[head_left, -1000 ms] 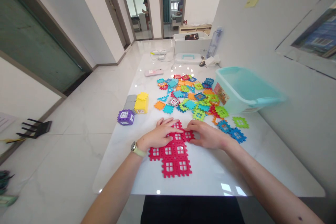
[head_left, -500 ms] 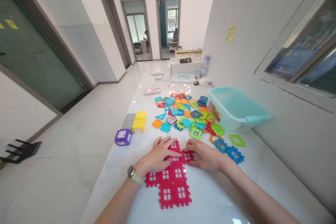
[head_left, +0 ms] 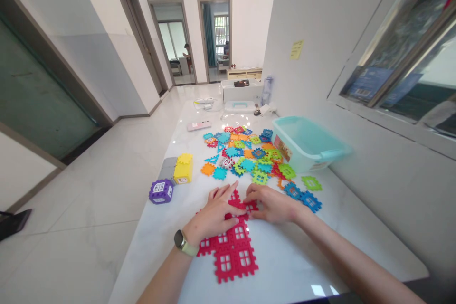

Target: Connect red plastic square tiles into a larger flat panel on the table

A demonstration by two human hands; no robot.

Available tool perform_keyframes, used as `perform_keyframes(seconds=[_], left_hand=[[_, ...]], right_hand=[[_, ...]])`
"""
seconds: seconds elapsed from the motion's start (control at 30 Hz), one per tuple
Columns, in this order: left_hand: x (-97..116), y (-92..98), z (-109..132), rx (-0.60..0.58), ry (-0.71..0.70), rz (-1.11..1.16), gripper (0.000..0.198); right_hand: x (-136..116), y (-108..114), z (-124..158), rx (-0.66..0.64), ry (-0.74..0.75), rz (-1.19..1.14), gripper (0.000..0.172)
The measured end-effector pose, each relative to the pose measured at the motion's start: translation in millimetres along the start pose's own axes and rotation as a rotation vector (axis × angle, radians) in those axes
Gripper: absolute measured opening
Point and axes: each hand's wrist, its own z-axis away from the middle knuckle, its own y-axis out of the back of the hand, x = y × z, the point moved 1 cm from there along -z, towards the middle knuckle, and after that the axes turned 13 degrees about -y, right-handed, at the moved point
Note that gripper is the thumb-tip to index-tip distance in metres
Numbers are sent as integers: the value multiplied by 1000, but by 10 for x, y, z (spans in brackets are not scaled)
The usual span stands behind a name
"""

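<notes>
Several red window tiles (head_left: 225,262) are joined into a flat sheet on the white table. My left hand (head_left: 215,211), with a watch (head_left: 180,238) on its wrist, lies over the sheet's upper part, fingers spread, covering some tiles. At the sheet's upper right, my right hand (head_left: 269,203) pinches a red window tile (head_left: 251,206) between thumb and fingers. That tile sits against the sheet's edge; whether its teeth are fully locked I cannot tell.
Loose coloured tiles (head_left: 245,165) spread beyond my hands. A teal tub (head_left: 306,152) stands at the right by the wall. At left are a purple block (head_left: 161,191), a yellow block (head_left: 183,168) and a grey block (head_left: 168,169). Farther back lies a pink case (head_left: 199,126).
The view has turned slightly right, so everything appears shifted left. Both hands keep their places at the red sheet, with the right still pinching the tile at its edge.
</notes>
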Motion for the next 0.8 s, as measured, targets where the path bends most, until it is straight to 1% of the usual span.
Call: perform_keyframes(seconds=[0.07,0.1,0.13,0.17,0.2,0.23,0.3,0.37,0.43,0.53,0.63,0.73,0.8], left_hand=[[-21,-9,-15,0,-9,11,35],[-33,-15,-19,-2,-6,18,36],[-45,-21,-21,-2,0,25,37],[-53,-26,-22,0,8,31,38],[-58,-31,-22,1,16,37,38],[-59,-34,-22,4,25,42,38],[-53,-37,-22,16,40,50,38],[-44,-38,-20,31,44,60,37],[-43,-44,-15,45,41,67,37],[-62,-69,-4,72,24,65,37],[-93,-101,0,96,3,58,36],[-113,-121,-5,100,1,64,35],[-118,-125,-11,101,6,69,35]], right_hand=[[51,103,-86,144,5,-21,26],[118,174,-158,245,-42,-1,26],[212,256,-248,350,-116,50,26],[330,345,-354,438,-232,137,27],[466,439,-470,497,-386,231,29],[602,533,-592,523,-470,268,32],[853,704,-830,536,-581,315,34],[1049,822,-1035,504,-695,357,26],[1173,867,-1202,466,-797,395,22],[1255,835,-1403,432,-887,438,34],[1277,791,-1559,404,-899,463,43],[1281,810,-1649,357,-854,478,51],[1276,854,-1670,316,-809,485,53]])
